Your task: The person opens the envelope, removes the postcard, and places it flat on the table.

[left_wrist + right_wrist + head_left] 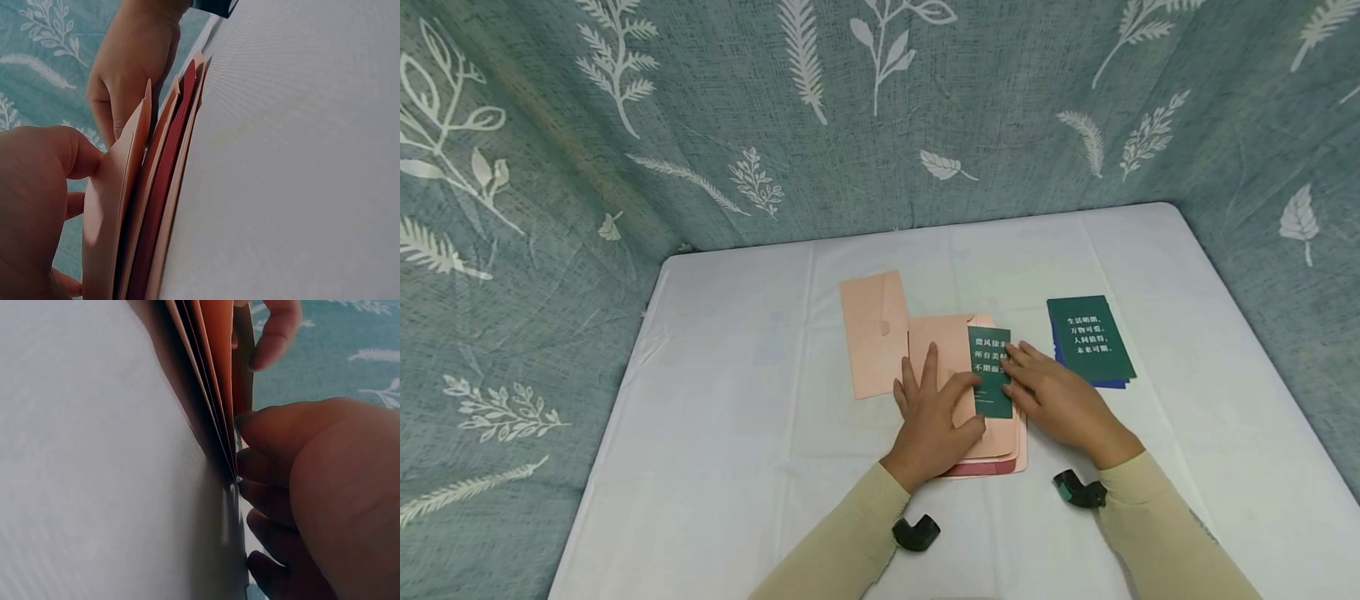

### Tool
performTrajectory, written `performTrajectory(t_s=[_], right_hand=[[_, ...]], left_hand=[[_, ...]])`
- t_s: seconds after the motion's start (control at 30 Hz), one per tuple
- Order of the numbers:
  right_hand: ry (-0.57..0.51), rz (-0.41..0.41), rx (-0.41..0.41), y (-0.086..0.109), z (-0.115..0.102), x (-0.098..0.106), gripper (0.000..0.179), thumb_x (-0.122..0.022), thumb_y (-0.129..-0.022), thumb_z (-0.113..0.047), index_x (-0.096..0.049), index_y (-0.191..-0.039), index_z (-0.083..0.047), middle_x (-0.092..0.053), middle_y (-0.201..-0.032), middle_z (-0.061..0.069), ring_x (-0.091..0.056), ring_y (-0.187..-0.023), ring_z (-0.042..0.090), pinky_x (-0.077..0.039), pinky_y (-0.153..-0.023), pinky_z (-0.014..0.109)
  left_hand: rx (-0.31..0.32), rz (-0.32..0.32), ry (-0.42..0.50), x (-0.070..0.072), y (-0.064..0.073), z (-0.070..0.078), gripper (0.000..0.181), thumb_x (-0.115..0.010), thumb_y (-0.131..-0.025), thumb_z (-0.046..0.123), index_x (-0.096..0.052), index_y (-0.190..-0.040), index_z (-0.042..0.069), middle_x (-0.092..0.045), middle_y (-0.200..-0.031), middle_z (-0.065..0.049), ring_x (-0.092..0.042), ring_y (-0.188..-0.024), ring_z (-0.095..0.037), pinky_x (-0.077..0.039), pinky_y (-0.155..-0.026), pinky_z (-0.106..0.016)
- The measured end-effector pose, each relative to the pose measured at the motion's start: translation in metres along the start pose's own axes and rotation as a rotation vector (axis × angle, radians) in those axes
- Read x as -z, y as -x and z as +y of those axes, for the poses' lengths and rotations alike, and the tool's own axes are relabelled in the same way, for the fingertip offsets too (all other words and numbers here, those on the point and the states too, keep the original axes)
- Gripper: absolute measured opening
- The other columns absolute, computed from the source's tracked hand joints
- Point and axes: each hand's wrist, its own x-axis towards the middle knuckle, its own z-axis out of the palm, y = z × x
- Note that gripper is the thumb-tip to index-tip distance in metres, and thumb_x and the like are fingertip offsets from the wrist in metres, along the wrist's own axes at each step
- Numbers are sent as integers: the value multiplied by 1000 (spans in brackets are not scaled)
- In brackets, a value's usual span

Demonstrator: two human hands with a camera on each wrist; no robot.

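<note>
A dark green card (993, 400) with white lettering lies at the right part of a pink envelope (940, 333). Whether its left edge is tucked inside the envelope I cannot tell. My left hand (931, 425) rests on the envelope with fingers spread, its index finger and thumb reaching toward the card's left side. From the right, my right hand (1056, 400) touches the card's right edge with its fingertips, covering some lettering. Beneath lie more pink envelopes (164, 119) and a dark red one (165, 181), their near edges fanned apart in the left wrist view.
A separate pink envelope (872, 333) with a flap lies at the back left of the pile. To the right is a stack of green cards (1090, 367), with blue (1108, 384) showing beneath. White cloth (722, 417) covers the table; patterned curtains (850, 167) surround it.
</note>
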Motion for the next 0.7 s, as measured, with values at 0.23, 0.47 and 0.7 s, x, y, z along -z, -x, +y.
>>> performTrajectory(t_s=[0.23, 0.47, 0.7], right_hand=[[-21, 6, -12, 1, 4, 3, 50, -65, -111, -25, -60, -153, 2, -45, -167, 18, -34, -157, 41, -34, -119, 63], [-25, 4, -19, 2, 7, 5, 51, -65, -111, -26, -59, -153, 1, -44, -167, 18, -33, -158, 40, -33, -120, 63], [-31, 12, -36, 3, 12, 6, 52, -65, -110, -25, -58, -155, 1, -43, -168, 18, -32, -158, 40, -32, -120, 63]], left_hand=[[3, 2, -7, 0, 0, 0, 47, -66, -93, 27, -69, -140, 23, -8, -180, -20, 12, -158, -58, 3, -114, -84], [7, -2, -17, 0, 0, 0, 48, -65, -94, 28, -69, -141, 23, -8, -180, -19, 12, -158, -57, 3, -114, -84], [6, -3, -13, 0, 0, 0, 47, -64, -94, 27, -69, -141, 23, -7, -180, -20, 13, -158, -57, 4, -114, -83]])
